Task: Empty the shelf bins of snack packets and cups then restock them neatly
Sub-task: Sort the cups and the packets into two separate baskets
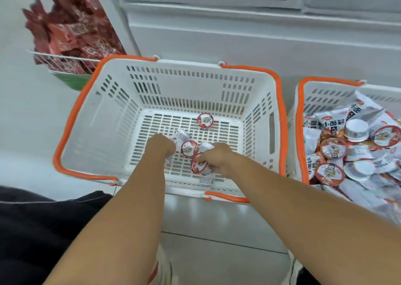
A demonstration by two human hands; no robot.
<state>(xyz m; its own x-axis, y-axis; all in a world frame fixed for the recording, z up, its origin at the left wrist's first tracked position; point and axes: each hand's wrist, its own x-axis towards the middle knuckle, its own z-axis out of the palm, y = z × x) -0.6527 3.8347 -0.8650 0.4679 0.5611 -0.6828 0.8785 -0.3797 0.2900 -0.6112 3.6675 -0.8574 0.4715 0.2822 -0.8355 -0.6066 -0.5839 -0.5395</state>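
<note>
White basket (95, 119): few cups (205, 119); left hand (160, 145), right hand (217, 156) grasping cups.

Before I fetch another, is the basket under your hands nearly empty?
Nearly empty: the basket holds a few cups on mostly bare floor.

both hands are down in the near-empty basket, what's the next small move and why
Probably close both hands on the cups and lift them out. The left hand and right hand are already curled around the small cups clustered on the basket floor; one cup sits apart.
</note>
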